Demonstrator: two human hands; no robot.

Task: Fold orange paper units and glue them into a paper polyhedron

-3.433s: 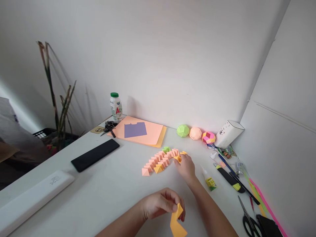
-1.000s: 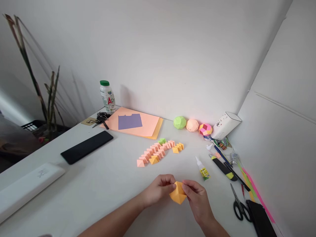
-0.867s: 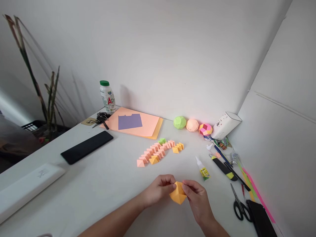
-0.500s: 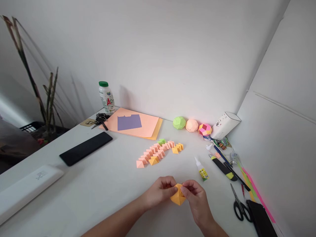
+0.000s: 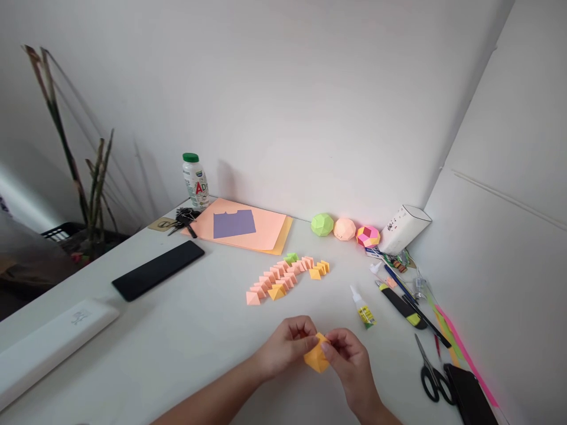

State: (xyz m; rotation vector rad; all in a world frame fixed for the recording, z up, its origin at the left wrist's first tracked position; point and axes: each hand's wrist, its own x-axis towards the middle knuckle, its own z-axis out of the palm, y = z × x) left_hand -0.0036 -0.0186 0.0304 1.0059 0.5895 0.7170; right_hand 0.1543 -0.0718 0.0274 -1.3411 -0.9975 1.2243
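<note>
Between my two hands is an orange folded paper piece (image 5: pixel 316 358) with flat, angled faces. My left hand (image 5: pixel 287 348) pinches its upper left side with thumb and fingers. On the upper right, my right hand (image 5: pixel 352 363) is closed on the same piece, thumb pressed against the front; the fingertips behind it are hidden. Beyond my hands lie rows of small folded paper pieces, pink (image 5: pixel 269 277), orange (image 5: pixel 277 291) and a little green (image 5: pixel 291 258). A glue bottle (image 5: pixel 364 310) with a yellow label lies on the table past my right hand.
Three faceted paper balls, green (image 5: pixel 322 224), peach (image 5: pixel 344 229) and multicoloured (image 5: pixel 368 236), sit by the wall. Scissors (image 5: pixel 434 378), a utility knife (image 5: pixel 403 306) and a black phone (image 5: pixel 472 392) lie right. Paper sheets (image 5: pixel 266 230), a white bottle (image 5: pixel 195 183) and a black slab (image 5: pixel 158 270) are left.
The view has shifted slightly, so the scene sits a little lower. My right thumb has slid slightly left and down over the orange piece, which is turned a little.
</note>
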